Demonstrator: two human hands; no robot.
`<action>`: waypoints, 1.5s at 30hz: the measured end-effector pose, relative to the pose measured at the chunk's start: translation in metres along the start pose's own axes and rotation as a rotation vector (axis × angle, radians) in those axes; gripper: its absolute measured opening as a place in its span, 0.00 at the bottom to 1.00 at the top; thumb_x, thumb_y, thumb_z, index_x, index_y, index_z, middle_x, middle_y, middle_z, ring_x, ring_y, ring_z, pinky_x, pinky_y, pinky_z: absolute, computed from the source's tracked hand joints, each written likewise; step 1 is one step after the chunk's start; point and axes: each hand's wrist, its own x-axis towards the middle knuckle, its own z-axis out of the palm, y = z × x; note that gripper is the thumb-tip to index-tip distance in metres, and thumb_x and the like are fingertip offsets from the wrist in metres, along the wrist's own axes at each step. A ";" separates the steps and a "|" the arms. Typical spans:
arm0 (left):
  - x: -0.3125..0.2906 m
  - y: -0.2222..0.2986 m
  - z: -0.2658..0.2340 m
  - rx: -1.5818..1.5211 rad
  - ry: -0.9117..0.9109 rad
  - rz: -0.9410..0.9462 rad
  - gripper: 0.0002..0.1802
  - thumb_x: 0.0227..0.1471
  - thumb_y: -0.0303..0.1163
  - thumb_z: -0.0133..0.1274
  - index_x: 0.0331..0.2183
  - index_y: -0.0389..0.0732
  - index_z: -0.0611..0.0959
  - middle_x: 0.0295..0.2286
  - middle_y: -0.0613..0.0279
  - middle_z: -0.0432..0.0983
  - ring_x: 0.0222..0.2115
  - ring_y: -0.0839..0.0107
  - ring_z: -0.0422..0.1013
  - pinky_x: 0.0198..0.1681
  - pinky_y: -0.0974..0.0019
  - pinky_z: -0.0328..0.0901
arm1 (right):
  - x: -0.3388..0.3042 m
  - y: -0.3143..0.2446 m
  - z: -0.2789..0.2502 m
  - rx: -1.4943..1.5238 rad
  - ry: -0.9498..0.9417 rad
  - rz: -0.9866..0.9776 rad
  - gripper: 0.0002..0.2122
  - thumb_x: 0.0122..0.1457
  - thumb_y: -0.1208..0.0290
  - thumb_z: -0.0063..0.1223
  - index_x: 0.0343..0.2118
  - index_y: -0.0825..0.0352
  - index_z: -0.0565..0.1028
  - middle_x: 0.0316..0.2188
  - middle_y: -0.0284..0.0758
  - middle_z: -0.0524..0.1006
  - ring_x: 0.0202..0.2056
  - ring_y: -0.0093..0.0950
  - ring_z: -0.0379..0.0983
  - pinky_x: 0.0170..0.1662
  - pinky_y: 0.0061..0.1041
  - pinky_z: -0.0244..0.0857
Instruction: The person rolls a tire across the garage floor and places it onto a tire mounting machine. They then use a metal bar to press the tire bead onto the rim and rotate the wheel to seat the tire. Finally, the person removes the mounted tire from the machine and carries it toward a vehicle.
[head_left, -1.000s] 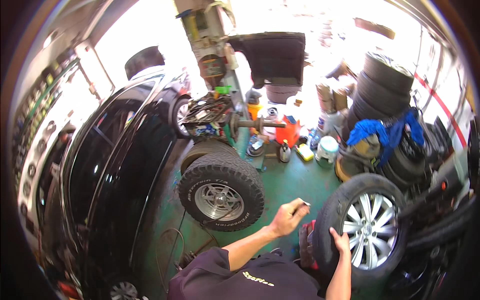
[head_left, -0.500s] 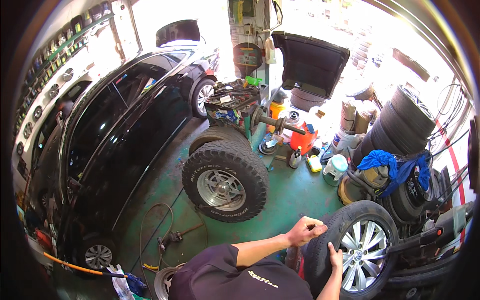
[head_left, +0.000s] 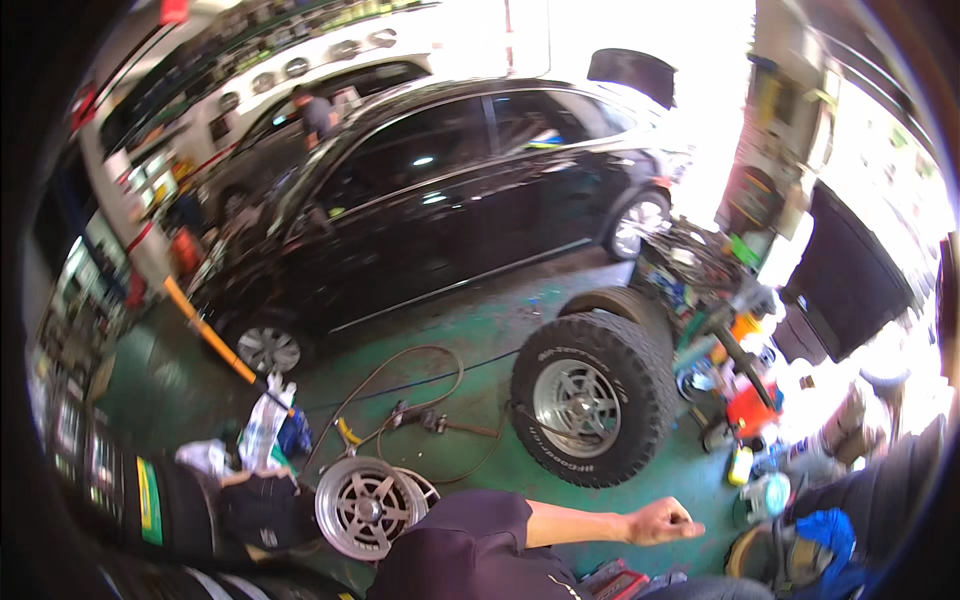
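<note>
My left arm reaches across to the right from a dark short sleeve. At its end my left hand (head_left: 665, 522) is closed, its fingers curled in; what they hold, if anything, is hidden. Below the hand, the dark upper edge of a tire (head_left: 720, 589) shows at the lower rim, mostly cut off. A red and grey object (head_left: 615, 580) lies beside it, partly behind my body. My right hand is out of view. Ahead of my hand stands a chunky off-road tire (head_left: 645, 430) on a silver spoked wheel (head_left: 577, 407).
A black car (head_left: 430, 215) stands across the back; a person (head_left: 315, 115) is beyond its front. A bare silver rim (head_left: 368, 508), an air hose (head_left: 455, 360) and an impact wrench (head_left: 415, 418) lie on the green floor. Containers, including an orange-red one (head_left: 750, 408), crowd the right.
The view has swung left, bringing more of the black car and the silver rim into sight. The wheel beside my hands has mostly left the picture, and my right hand is gone from view.
</note>
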 end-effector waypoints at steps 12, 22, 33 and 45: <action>0.004 0.049 -0.004 -0.199 0.091 0.125 0.34 0.64 0.51 0.51 0.13 0.45 0.60 0.13 0.77 0.54 0.17 0.83 0.50 0.19 0.67 0.47 | 0.001 -0.018 0.021 -0.054 -0.012 -0.021 0.41 0.53 0.42 0.66 0.56 0.78 0.73 0.53 0.53 0.77 0.54 0.42 0.75 0.61 0.37 0.64; 0.004 0.119 0.150 -0.235 -0.127 0.609 0.33 0.62 0.54 0.46 0.13 0.44 0.61 0.12 0.71 0.56 0.14 0.77 0.52 0.17 0.66 0.49 | -0.096 0.095 -0.059 0.079 0.066 -0.158 0.45 0.47 0.45 0.70 0.57 0.81 0.68 0.54 0.54 0.76 0.56 0.48 0.73 0.59 0.41 0.66; -0.038 0.195 0.419 -0.333 -0.392 0.435 0.42 0.56 0.77 0.38 0.13 0.48 0.66 0.09 0.71 0.58 0.08 0.76 0.50 0.13 0.70 0.45 | -0.077 0.177 -0.081 0.155 -0.341 -0.102 0.53 0.44 0.33 0.66 0.56 0.83 0.63 0.52 0.58 0.73 0.56 0.49 0.72 0.57 0.42 0.68; 0.056 0.047 0.681 -0.369 -0.773 0.185 0.39 0.64 0.64 0.36 0.13 0.44 0.60 0.10 0.67 0.56 0.12 0.76 0.53 0.17 0.69 0.48 | -0.062 0.219 -0.048 0.309 -0.334 -0.329 0.46 0.48 0.43 0.69 0.61 0.75 0.63 0.55 0.55 0.70 0.55 0.48 0.71 0.61 0.42 0.63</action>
